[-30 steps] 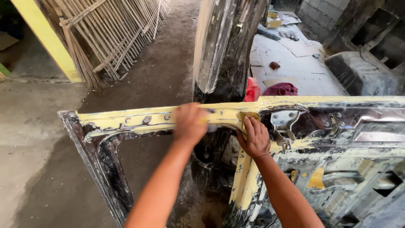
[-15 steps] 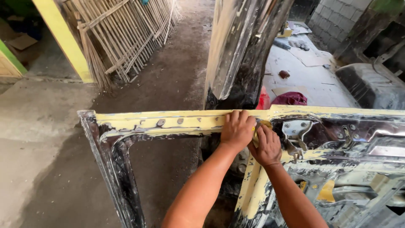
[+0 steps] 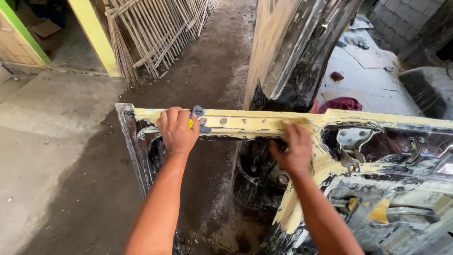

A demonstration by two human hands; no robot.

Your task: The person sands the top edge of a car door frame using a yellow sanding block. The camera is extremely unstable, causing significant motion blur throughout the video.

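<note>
**A:** So what were the hands doing when you walked by?

**B:** Both were on that stripped car door [image 3: 292, 141], the one with yellow primer along its top rail. The left hand [image 3: 178, 130] was curled down on a grey rag [image 3: 198, 113], pressing it onto the rail near the door's left corner. The right hand [image 3: 293, 148] lay flat on the same rail further along, fingers spread, not gripping anything.

**A:** Hands close together?

**B:** Nope, well apart, with a stretch of bare yellow rail between them.

**A:** And the door itself?

**B:** Standing on edge over the dirt floor [image 3: 198, 61], just in front of another dark body panel [image 3: 292, 52]. Bamboo slats [image 3: 155, 33] leaned against the wall behind, and a red cloth [image 3: 344, 104] sat past the door.
</note>
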